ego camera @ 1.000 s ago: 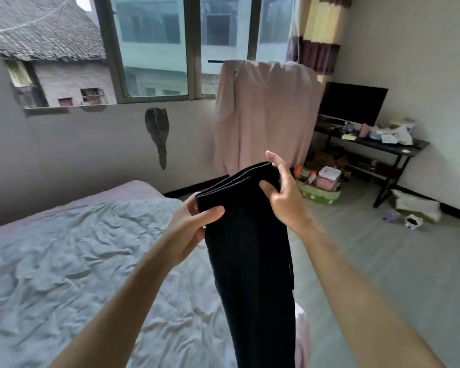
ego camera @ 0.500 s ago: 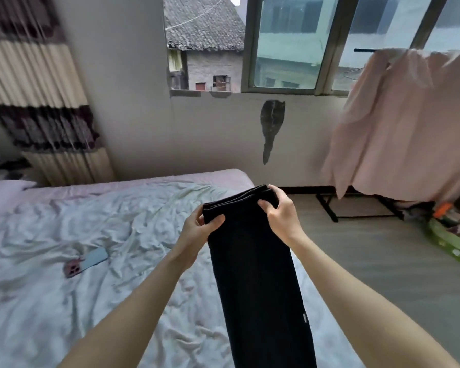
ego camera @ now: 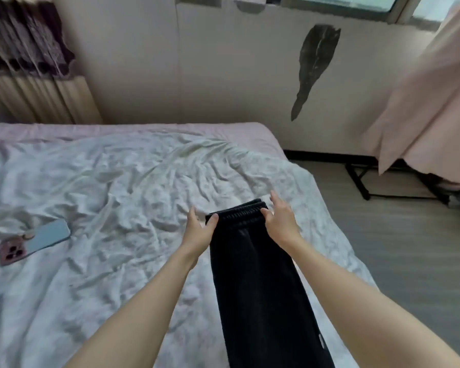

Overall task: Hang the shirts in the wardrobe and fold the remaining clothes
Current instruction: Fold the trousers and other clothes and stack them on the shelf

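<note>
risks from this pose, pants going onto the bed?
Both hands, left and right, hold only the waistband corners of the black pants; the legs trail off the near bed edge and may drag them down. The rumpled sheet could spoil the fold.

A home bedroom: a bed (ego camera: 117,181) with a rumpled pale sheet fills the left and centre, a striped curtain (ego camera: 29,62) hangs at upper left, a window frame (ego camera: 356,6) runs along the top, and pink cloth (ego camera: 430,102) hangs at right.
</note>
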{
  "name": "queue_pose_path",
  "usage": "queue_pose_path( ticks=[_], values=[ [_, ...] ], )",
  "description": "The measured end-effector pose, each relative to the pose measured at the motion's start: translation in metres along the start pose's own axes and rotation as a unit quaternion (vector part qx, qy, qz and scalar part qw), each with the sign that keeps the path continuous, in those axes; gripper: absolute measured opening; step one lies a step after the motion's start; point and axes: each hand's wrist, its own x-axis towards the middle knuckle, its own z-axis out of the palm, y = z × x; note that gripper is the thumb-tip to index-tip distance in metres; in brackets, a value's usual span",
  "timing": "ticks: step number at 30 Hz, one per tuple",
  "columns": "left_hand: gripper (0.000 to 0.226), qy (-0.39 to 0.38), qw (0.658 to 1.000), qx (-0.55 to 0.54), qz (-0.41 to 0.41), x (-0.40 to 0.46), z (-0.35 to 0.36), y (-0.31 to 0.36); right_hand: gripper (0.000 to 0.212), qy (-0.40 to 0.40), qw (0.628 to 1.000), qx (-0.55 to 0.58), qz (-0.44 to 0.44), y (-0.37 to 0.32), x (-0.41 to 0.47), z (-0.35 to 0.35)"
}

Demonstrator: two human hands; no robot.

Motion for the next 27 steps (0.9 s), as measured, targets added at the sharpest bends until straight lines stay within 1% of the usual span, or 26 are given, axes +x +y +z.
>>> queue_pose_path(
  ticks=[1, 4, 5, 6, 8, 9, 10, 12, 15, 17, 19, 21, 25, 27],
  values=[
    [0.069, 0.000, 0.999, 0.015, -0.033, 0.006, 0.006, -0.021, 0.055, -0.021, 0.999, -0.040, 0.016, 0.020, -0.001, 0.015],
    [0.063, -0.004, 0.994, 0.065, -0.084, -0.005, 0.028, -0.096, 0.056, -0.072, 0.988, -0.129, 0.039, 0.085, -0.036, 0.058],
    [0.061, 0.003, 0.995, 0.072, -0.075, -0.015, 0.031, -0.109, 0.055, -0.068, 0.987, -0.141, 0.026, 0.097, -0.051, 0.062],
    [0.060, 0.000, 0.994, 0.077, -0.079, -0.030, 0.039, -0.135, 0.054, -0.078, 0.985, -0.151, 0.036, 0.117, -0.076, 0.073],
    [0.056, 0.008, 0.993, 0.079, -0.093, -0.067, 0.054, -0.175, 0.052, -0.067, 0.982, -0.157, 0.076, 0.149, -0.131, 0.082],
    [0.054, 0.025, 0.994, 0.074, -0.081, -0.080, 0.057, -0.184, 0.051, -0.056, 0.983, -0.157, 0.077, 0.156, -0.151, 0.082],
    [0.052, 0.034, 0.993, 0.073, -0.091, -0.103, 0.066, -0.197, 0.050, -0.048, 0.981, -0.160, 0.102, 0.171, -0.185, 0.079],
    [0.050, 0.048, 0.991, 0.075, -0.099, -0.132, 0.077, -0.208, 0.049, -0.013, 0.979, -0.146, 0.140, 0.186, -0.228, 0.072],
    [0.051, -0.024, 0.984, 0.091, -0.153, -0.185, 0.095, -0.218, 0.050, 0.016, 0.958, -0.136, 0.252, 0.206, -0.307, 0.056],
    [0.052, -0.049, 0.979, 0.088, -0.179, -0.206, 0.104, -0.220, 0.051, 0.030, 0.941, -0.131, 0.311, 0.213, -0.346, 0.049],
    [0.052, -0.055, 0.972, 0.092, -0.207, -0.212, 0.109, -0.221, 0.051, 0.035, 0.926, -0.121, 0.355, 0.218, -0.370, 0.043],
    [0.049, -0.055, 0.966, 0.103, -0.232, -0.221, 0.114, -0.218, 0.048, 0.034, 0.919, -0.121, 0.374, 0.224, -0.395, 0.031],
    [0.032, -0.016, 0.970, 0.079, -0.231, -0.237, 0.123, -0.214, 0.038, 0.056, 0.926, -0.108, 0.359, 0.235, -0.433, 0.012],
    [0.033, -0.009, 0.968, 0.059, -0.244, -0.244, 0.128, -0.216, 0.036, 0.056, 0.927, -0.093, 0.360, 0.241, -0.447, 0.008]
  ],
)
